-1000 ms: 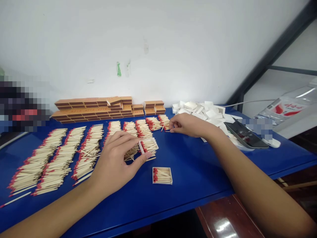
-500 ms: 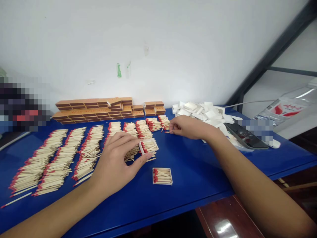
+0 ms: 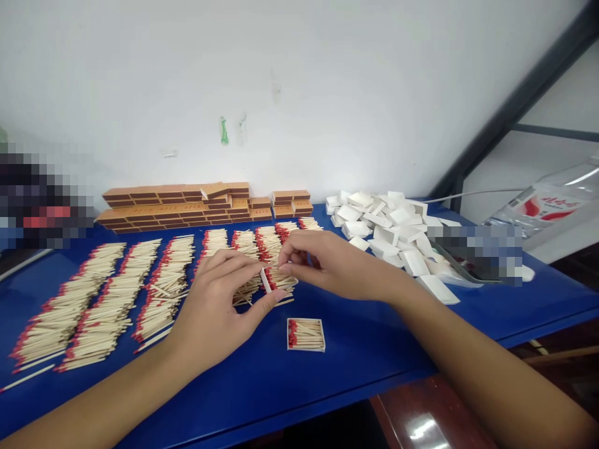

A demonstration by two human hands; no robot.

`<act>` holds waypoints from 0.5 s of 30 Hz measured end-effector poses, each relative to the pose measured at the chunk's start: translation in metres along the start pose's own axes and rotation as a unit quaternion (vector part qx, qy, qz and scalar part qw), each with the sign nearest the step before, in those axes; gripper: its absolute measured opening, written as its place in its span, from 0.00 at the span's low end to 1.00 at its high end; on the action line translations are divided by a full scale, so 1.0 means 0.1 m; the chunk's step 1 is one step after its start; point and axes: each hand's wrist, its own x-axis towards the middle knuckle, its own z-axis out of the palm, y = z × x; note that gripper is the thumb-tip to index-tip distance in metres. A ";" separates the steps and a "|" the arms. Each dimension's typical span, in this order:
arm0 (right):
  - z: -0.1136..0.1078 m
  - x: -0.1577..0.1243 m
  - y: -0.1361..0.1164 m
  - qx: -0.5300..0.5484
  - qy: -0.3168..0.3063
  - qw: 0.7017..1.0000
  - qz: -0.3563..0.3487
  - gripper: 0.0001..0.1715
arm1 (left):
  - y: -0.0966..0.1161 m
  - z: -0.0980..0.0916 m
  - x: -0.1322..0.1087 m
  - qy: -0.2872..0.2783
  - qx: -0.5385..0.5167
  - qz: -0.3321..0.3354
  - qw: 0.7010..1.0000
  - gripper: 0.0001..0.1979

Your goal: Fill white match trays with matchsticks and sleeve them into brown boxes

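Between thumb and fingers, my left hand (image 3: 222, 302) grips a small white matchbox tray (image 3: 266, 280), tilted over the match rows. Red-headed matches show inside it, but most of it is hidden behind my right hand (image 3: 327, 262). That hand is closed in a pinch right at the tray's opening; whatever its fingertips hold is hidden. On the blue table in front lies another matchbox tray (image 3: 306, 335), filled with matches, heads to the left. Rows of loose matches (image 3: 105, 312) spread across the left and middle, several passing behind my left hand.
Brown matchboxes (image 3: 178, 209) are stacked along the wall, with a smaller stack (image 3: 292, 204) beside them. A heap of white trays (image 3: 388, 224) sits at the back right. Beyond it are a phone (image 3: 472, 262), partly blurred out, and a plastic bottle (image 3: 538, 206).
My right hand has moved left and toward me, from the far end of the match rows to the tray. My left hand keeps its grip on the tray, nearly still.
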 end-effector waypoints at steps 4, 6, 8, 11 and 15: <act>0.00 0.01 0.05 0.021 0.014 1.000 -0.008 0.10 | -0.01 0.00 0.01 -0.003 0.005 0.000 1.000 0.12; -0.06 0.02 0.13 0.022 0.056 0.998 0.006 0.11 | 0.00 0.00 0.02 0.008 0.008 0.003 1.000 0.13; -0.13 0.03 0.25 -0.027 0.098 0.994 0.034 0.11 | 0.01 0.00 0.03 0.018 0.009 0.000 1.000 0.13; -0.19 0.05 0.47 -0.134 0.093 0.985 0.063 0.06 | 0.02 0.00 0.03 0.021 0.008 -0.007 1.000 0.14; -0.15 0.08 0.67 -0.140 0.025 0.988 0.066 0.05 | 0.02 0.00 0.02 0.026 0.007 -0.004 1.000 0.13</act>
